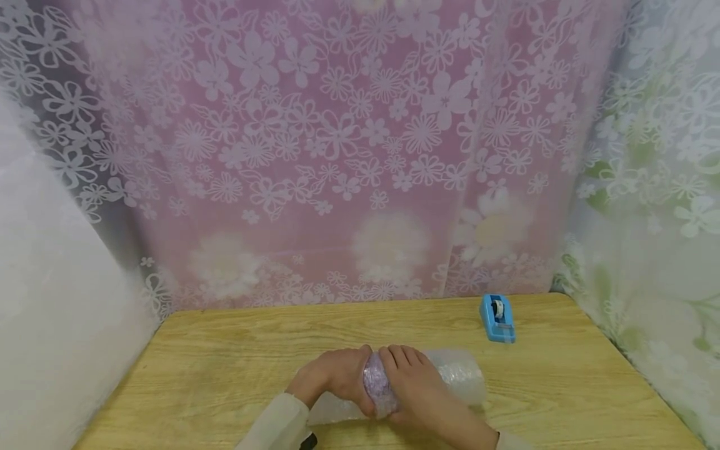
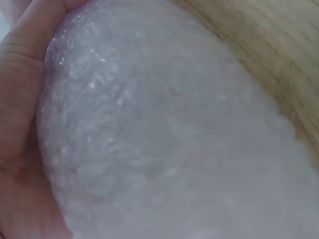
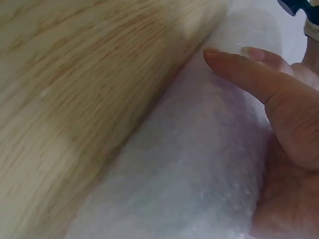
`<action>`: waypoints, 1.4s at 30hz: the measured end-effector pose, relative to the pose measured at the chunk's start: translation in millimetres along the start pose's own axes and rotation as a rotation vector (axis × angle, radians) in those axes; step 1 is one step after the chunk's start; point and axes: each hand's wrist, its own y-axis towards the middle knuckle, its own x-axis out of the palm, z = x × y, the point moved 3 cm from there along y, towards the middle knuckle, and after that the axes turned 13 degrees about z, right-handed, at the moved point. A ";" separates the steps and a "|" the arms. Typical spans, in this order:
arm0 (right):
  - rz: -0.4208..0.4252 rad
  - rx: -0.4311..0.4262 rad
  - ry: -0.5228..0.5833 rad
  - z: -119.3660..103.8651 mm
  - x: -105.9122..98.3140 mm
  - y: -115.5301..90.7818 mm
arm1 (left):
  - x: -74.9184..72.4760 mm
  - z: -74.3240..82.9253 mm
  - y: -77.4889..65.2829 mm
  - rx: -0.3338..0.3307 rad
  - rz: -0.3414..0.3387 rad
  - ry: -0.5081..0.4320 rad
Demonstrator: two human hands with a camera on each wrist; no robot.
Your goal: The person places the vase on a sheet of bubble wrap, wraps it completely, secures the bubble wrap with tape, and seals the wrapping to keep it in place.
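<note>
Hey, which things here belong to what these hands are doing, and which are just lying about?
In use:
bubble wrap, held by the left hand and right hand
table, underneath

Lying about:
blue tape dispenser, untouched, though it may belong
floral sheets, background

Most of the left wrist view is being filled by bubble wrap [image 2: 149, 129], rounded in outline. Its curved left edge is being held by the left hand [image 2: 17, 114], the palm being pressed against the wrap's side and a digit being laid along the upper left rim, where a faint purple tint is being shown. Small bright glints are being scattered across the upper left bubbles, while the lower right is being blurred. At upper right, a wood-grained surface [image 2: 269, 45] is being partly covered by the wrap.
</note>
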 end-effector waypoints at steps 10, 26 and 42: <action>0.059 0.006 -0.010 3.0 7.1 5.7 | 0.4 -6.7 2.7 0.002 -0.032 -0.171; -0.113 0.056 0.024 11.2 8.6 12.9 | -0.9 4.6 -4.6 0.129 0.175 0.241; -0.179 0.081 0.117 20.2 10.8 24.1 | 11.2 17.4 -14.0 0.087 0.439 0.476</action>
